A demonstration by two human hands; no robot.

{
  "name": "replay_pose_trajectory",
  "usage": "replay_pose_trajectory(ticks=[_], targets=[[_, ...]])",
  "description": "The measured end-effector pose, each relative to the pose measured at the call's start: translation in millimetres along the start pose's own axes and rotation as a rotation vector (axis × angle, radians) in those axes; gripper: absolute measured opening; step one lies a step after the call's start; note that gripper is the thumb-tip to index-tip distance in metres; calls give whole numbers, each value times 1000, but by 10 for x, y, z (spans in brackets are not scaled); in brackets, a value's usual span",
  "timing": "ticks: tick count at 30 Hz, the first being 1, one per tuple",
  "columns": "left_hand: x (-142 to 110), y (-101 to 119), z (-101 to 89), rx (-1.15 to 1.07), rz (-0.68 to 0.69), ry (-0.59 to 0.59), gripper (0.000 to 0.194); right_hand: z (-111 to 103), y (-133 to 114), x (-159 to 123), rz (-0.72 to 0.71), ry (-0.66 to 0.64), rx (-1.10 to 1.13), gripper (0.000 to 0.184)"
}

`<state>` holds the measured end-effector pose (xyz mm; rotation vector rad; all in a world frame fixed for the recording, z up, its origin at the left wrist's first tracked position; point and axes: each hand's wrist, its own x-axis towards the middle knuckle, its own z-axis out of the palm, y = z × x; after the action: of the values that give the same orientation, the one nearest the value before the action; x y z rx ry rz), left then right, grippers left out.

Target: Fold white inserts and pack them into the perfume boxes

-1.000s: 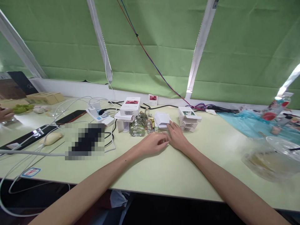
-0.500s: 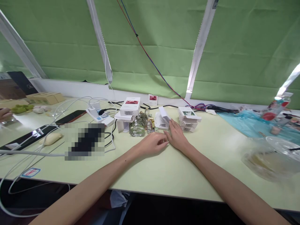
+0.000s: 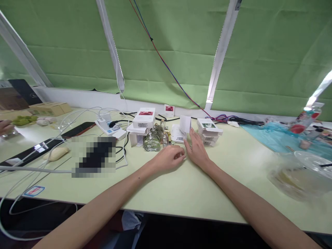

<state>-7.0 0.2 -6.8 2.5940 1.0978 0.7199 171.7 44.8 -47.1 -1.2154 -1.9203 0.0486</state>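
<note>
My left hand [image 3: 171, 155] rests on the table with its fingers curled in, and I see nothing held in it. Just beyond it stand several clear glass perfume bottles [image 3: 151, 142], some with gold-coloured necks. My right hand [image 3: 196, 147] lies with fingers stretched forward beside a raised white flap [image 3: 185, 124], the fingertips close to or touching its right edge. The flap stands over a flat white box [image 3: 177, 133] with a barcode. Right of that hand are stacked white boxes [image 3: 207, 125], the upper one with its end open.
A white box with a red picture [image 3: 144, 117] sits on another box at left. A power strip [image 3: 105, 126], white cables and a phone [image 3: 79, 129] lie further left. To the right are a plastic bowl [image 3: 298, 180] and a blue plastic sheet [image 3: 261, 136]. Another person's hand [image 3: 5, 127] shows at far left.
The white flap has swung from leaning left to standing more upright. My right hand has shifted slightly, its thumb now apart from my left hand. The left hand has barely moved.
</note>
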Motion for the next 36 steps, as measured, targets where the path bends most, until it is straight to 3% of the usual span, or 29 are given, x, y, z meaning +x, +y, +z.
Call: replay_pose_trajectory(ticks=[18,30,36], targets=[[48,-97,40,-46,-92,197,19,-89,-105,-8,-79,248,54,41],[41,-90,35,-69,-113,240,19,-88,-97,6,-117,462,-30,40],[37,-99,42,-85,-107,250,26,-88,-109,-4,-101,439,15,41]])
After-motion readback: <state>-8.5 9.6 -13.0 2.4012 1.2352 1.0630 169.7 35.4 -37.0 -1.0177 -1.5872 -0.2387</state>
